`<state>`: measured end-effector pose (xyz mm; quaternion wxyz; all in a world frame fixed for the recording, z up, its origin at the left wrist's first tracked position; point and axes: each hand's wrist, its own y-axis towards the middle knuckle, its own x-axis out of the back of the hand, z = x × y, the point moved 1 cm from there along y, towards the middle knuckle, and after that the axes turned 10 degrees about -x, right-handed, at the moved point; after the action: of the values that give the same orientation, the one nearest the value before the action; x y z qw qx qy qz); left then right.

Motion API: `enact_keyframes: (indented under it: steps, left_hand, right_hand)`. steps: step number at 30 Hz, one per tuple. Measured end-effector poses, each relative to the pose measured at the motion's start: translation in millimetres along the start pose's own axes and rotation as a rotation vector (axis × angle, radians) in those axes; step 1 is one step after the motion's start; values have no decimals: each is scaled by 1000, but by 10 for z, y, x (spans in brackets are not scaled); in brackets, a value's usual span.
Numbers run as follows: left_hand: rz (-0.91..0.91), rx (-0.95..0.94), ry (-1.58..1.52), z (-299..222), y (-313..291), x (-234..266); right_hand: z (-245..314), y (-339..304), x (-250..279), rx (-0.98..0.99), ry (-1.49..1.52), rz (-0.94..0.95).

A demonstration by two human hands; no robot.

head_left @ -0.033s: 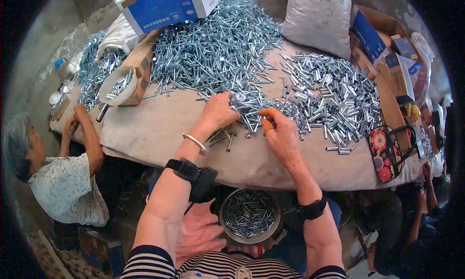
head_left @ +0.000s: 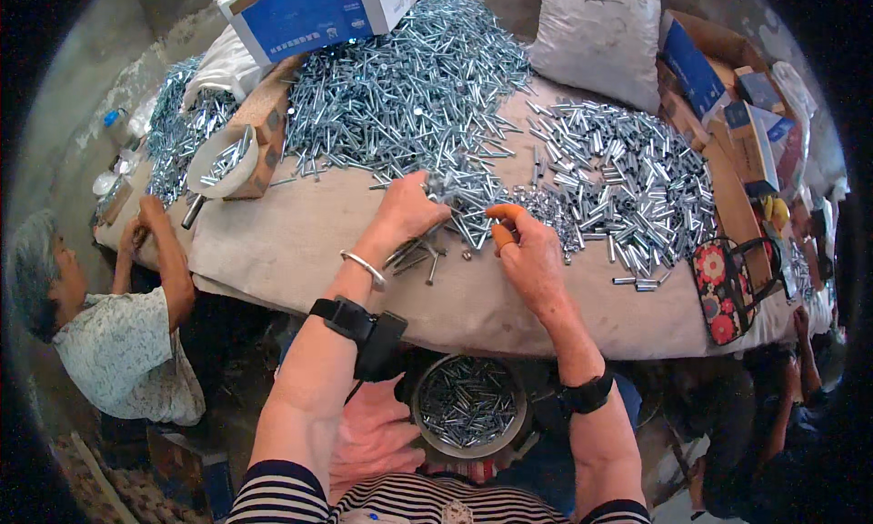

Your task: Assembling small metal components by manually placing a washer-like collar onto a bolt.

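Observation:
My left hand [head_left: 414, 206] is curled at the near edge of a large heap of long silver bolts [head_left: 400, 97]. Several bolts [head_left: 416, 254] stick out from under its palm, toward my wrist; its fingertips are blurred among the heap. My right hand [head_left: 532, 256] hovers just to the right, orange covers on its thumb and forefinger. Those two fingers are apart, with nothing visible gripped between them. Beside them lies a small pile of nuts [head_left: 546, 206], and one loose nut [head_left: 466, 255] sits between my hands. Farther right spreads a pile of short metal sleeves [head_left: 627, 179].
A blue box [head_left: 300, 24] tops the bolt heap; a white sack [head_left: 596, 42] stands behind. A white scoop [head_left: 223, 168] rests left, a flowered bag [head_left: 723, 292] right. Below the table edge is a metal basin [head_left: 468, 406] of parts. A co-worker [head_left: 127, 342] works at left.
My left hand has shifted very slightly, showing a little more of the bolts beneath its palm. My right hand is almost still.

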<state>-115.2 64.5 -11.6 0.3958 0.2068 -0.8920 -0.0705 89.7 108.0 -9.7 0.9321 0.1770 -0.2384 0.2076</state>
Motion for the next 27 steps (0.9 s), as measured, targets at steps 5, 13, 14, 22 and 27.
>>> enact_keyframes:
  steps: [5, 13, 14, 22, 27]
  left_hand:
    - [-123, 65, -626, 164, 48, 81]
    - [-204, 364, -1641, -186, 104, 34]
    - [-169, 373, -1653, -219, 98, 4]
    - [-190, 482, -1707, -439, 128, -289]
    - [-286, 396, -1725, -465, 87, -318]
  right_hand:
    - [51, 5, -57, -46, 66, -5]
    - [131, 119, -235, 0, 330, -91]
    - [198, 113, -239, 6, 334, -87]
    - [264, 161, -262, 119, 57, -189]
    - [208, 182, -279, 342, -95, -301]
